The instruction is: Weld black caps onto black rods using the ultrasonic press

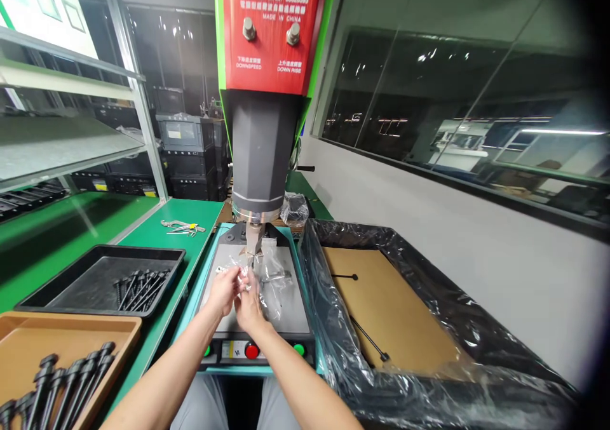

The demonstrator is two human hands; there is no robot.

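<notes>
Working left to right: brown tray (126,326) at the near left, holding thick black rods (76,379) bunched with their heads away from the person; black tray (101,250) just beyond it, thinner black rods (142,289) heaped at its right end; caliper (183,227) lying past that on the green bench (204,213); next, over the grey machine plate (229,322), the left hand (223,291), thumb and fingertips pinched, seemingly on the gathered left edge of the clear plastic bag (272,300); right hand (249,304) close beside it, fingers reaching to the same edge, though glare hides whether they are closed on it; key relation: the bag's loose body spreads over the plate to the right of both hands, right hand nearer; its long axis seems to run away from the person, but crumpling leaves this unsure; a dark slender piece (277,277) lies crosswise there, inside or under the film, cannot tell which; metal horn (254,239) hangs just beyond the fingertips and is judged the main obstacle to any forward or upward motion; red button (251,351) sits at the plate's near edge, between the forearms; farther right, a bin lined with black plastic (443,277) holds brown cardboard (400,303) with two dark rods, well apart from the hands.
</notes>
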